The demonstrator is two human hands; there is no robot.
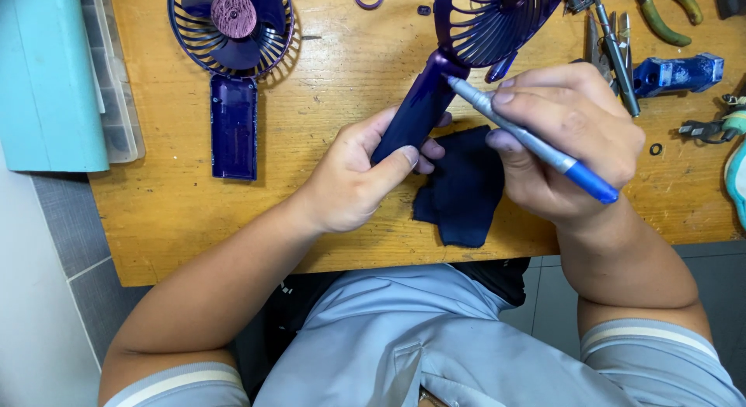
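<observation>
My left hand grips the dark purple handle of a small hand-held fan, whose round grille rises toward the top edge. In my right hand is a silver screwdriver with a blue end; its tip touches the neck of the fan where handle meets grille. A dark blue cloth lies on the wooden table under both hands.
A second purple fan half lies flat at the upper left. A pale teal box and clear organiser stand at the left edge. Pliers, tweezers, a blue plastic part and small rings lie at the upper right.
</observation>
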